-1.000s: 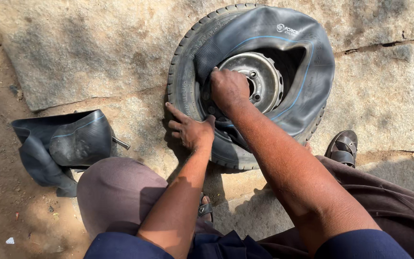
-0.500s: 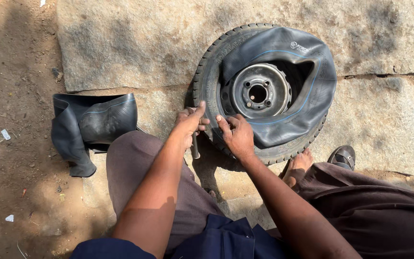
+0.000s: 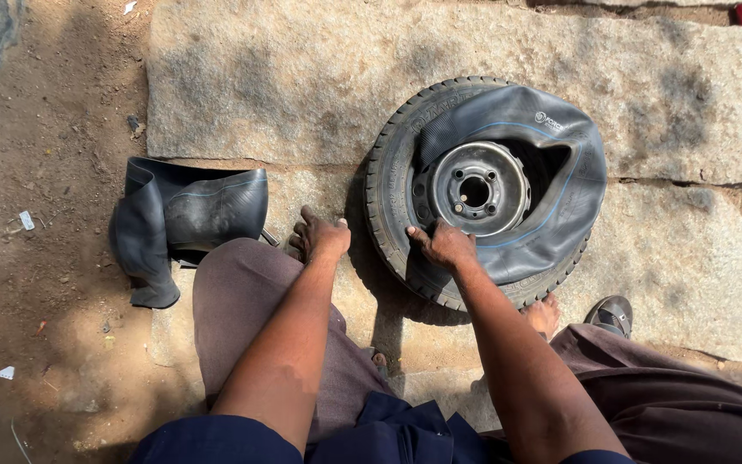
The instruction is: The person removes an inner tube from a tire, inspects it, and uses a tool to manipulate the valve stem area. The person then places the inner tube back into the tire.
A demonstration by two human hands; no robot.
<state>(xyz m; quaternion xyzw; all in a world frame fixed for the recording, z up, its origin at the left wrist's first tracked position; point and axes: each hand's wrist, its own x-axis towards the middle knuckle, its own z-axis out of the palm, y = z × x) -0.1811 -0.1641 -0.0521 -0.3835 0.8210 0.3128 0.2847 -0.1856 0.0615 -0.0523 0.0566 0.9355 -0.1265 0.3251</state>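
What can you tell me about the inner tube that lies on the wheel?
The inner tube is black rubber with a thin blue line, limp and creased, so it looks deflated. It drapes over the right and lower part of the tyre, partly tucked in around the grey steel rim. The right hand grips its lower left edge. The left hand is off it.

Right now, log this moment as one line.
left hand: off tyre, at knee | right hand: grips inner tube on tyre | spare tube: aside

Single head view, looking steeply down, close above stone slabs [image 3: 302, 77]
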